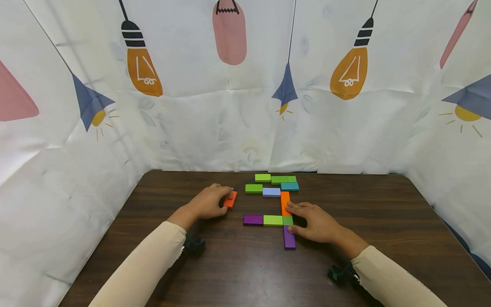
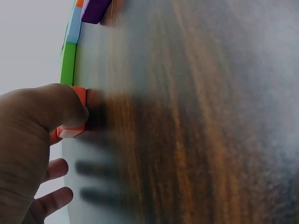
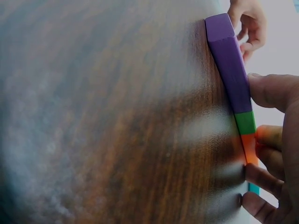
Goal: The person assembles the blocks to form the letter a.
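Observation:
My left hand [image 1: 207,204] pinches a red-orange block [image 1: 231,203] between thumb and index finger at the left of the block layout. In the left wrist view the thumb covers part of this block. On the other side, my right hand [image 1: 317,224] rests with its fingertips on an upright orange block [image 1: 285,202] and its thumb against a purple block [image 1: 289,238]. Between those two sits a small green block [image 1: 287,220]. A lime block [image 1: 272,220] and a dark purple block [image 1: 253,220] extend leftward from it in a row.
Beyond the hands lie a light blue block [image 1: 271,192], a teal block [image 1: 289,186], a green block [image 1: 254,188] and several green blocks along the back. The dark wooden table [image 1: 230,273] meets a printed cloth [image 1: 245,140] at its far edge.

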`<act>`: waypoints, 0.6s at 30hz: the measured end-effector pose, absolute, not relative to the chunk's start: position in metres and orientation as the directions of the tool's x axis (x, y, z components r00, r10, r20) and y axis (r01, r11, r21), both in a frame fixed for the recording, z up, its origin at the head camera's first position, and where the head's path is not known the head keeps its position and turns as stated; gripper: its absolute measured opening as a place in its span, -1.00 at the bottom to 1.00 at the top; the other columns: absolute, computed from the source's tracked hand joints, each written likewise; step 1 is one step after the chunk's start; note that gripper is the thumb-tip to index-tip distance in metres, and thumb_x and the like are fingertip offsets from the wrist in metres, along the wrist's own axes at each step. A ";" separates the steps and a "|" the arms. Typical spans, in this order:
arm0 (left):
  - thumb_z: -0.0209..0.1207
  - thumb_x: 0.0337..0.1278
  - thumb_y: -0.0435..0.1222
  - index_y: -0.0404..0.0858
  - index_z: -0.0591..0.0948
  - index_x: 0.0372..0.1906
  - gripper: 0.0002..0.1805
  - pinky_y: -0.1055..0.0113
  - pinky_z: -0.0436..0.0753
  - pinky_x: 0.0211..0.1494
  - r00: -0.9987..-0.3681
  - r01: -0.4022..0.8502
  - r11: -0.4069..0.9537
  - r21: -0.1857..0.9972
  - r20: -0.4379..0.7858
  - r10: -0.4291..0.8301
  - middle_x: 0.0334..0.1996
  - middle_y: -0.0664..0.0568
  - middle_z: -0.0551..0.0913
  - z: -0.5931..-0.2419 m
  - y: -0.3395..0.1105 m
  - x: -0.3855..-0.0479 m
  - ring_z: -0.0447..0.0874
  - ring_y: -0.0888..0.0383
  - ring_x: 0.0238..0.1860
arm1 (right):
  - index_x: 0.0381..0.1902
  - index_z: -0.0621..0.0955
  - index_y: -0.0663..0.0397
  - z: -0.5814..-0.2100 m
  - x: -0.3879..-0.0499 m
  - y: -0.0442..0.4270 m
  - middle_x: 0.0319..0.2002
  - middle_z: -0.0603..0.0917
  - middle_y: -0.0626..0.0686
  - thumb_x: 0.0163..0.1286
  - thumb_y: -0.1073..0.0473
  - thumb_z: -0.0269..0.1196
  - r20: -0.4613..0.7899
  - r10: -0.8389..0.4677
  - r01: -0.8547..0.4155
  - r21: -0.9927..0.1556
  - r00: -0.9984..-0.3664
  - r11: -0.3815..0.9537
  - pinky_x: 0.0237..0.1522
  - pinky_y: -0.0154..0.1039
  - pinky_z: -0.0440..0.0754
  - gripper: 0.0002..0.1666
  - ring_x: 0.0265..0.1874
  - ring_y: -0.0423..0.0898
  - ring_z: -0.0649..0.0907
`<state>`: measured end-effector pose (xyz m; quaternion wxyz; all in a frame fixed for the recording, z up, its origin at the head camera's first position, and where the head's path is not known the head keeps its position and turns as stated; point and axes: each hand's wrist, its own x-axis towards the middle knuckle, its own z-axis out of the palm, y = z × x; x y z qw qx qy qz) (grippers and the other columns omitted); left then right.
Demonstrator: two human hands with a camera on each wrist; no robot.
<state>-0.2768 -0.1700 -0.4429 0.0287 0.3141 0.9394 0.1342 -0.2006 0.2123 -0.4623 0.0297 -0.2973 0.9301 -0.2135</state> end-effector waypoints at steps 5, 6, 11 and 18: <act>0.39 0.18 -0.12 -0.11 0.63 0.14 -0.56 -0.05 0.48 0.28 -0.803 0.579 0.765 0.282 0.031 0.595 0.17 0.05 0.62 -0.446 -0.172 -0.274 0.50 -0.04 0.23 | 0.50 0.44 0.02 -0.462 -0.201 0.212 0.47 0.41 0.02 0.44 -0.29 0.26 0.071 -0.565 -0.539 -0.416 -0.822 0.733 0.38 0.38 0.21 -0.17 0.42 0.14 0.40; 0.40 0.18 -0.10 -0.11 0.63 0.14 -0.56 -0.05 0.47 0.29 -0.802 0.579 0.763 0.288 0.033 0.596 0.16 0.06 0.62 -0.446 -0.173 -0.273 0.50 -0.03 0.23 | 0.50 0.44 0.03 -0.462 -0.200 0.212 0.47 0.41 0.02 0.44 -0.29 0.26 0.071 -0.564 -0.538 -0.416 -0.823 0.733 0.38 0.38 0.20 -0.17 0.42 0.14 0.40; 0.40 0.15 -0.03 -0.08 0.65 0.13 -0.53 -0.03 0.47 0.29 -0.797 0.586 0.755 0.296 0.041 0.603 0.13 0.11 0.62 -0.448 -0.176 -0.267 0.51 0.03 0.18 | 0.50 0.44 0.03 -0.462 -0.200 0.212 0.47 0.41 0.02 0.44 -0.28 0.26 0.070 -0.562 -0.536 -0.416 -0.824 0.735 0.38 0.39 0.20 -0.18 0.42 0.14 0.40; 0.41 0.13 0.00 -0.07 0.65 0.11 -0.53 0.02 0.51 0.25 -0.771 0.621 0.718 0.313 0.085 0.631 0.10 0.13 0.63 -0.451 -0.179 -0.254 0.52 0.06 0.15 | 0.50 0.44 0.02 -0.461 -0.199 0.211 0.47 0.40 0.03 0.44 -0.29 0.26 0.059 -0.556 -0.526 -0.417 -0.829 0.741 0.37 0.41 0.19 -0.17 0.42 0.15 0.39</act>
